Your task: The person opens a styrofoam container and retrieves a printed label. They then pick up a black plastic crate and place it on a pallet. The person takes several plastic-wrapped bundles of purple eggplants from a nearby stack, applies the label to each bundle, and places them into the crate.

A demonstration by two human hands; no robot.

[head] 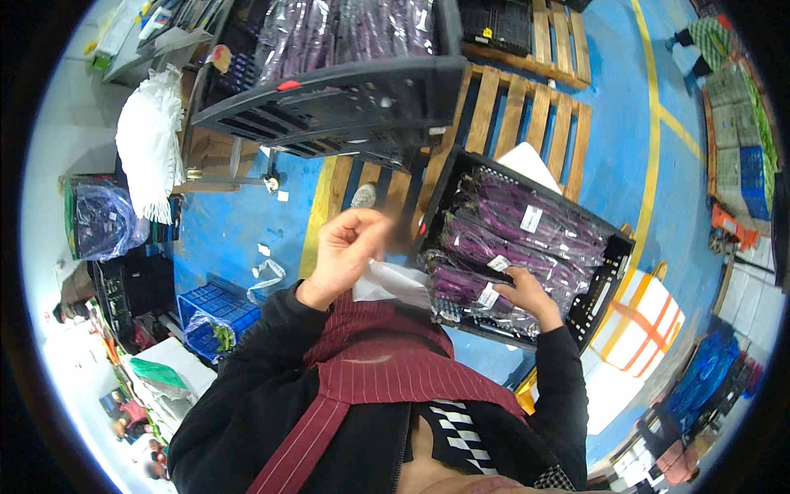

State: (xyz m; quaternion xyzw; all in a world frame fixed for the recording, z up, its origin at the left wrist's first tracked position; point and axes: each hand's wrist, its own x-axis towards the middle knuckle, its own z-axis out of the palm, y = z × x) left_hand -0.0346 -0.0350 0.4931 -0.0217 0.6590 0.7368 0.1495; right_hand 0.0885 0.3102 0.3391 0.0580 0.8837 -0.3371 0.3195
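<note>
My left hand (352, 247) is raised in front of the apron, its fingers curled at the top of a white sheet (392, 281), blurred by motion, that hangs below it. My right hand (528, 296) reaches over a black plastic crate (595, 309) with thumb and fingers apart, touching or just above a bagged purple vegetable. Several clear plastic bags of long purple vegetables (524, 244) lie side by side in this crate. White labels (531, 218) are on some bags; one label (498, 263) lies by my right fingertips.
Ahead, a stacked black crate (345, 105) holds more bagged purple vegetables. Wooden pallets (518, 117) lie on the blue floor. A blue basket (216, 309) stands at the left, a white foam box with orange tape (645, 327) at the right. Other people are at the edges.
</note>
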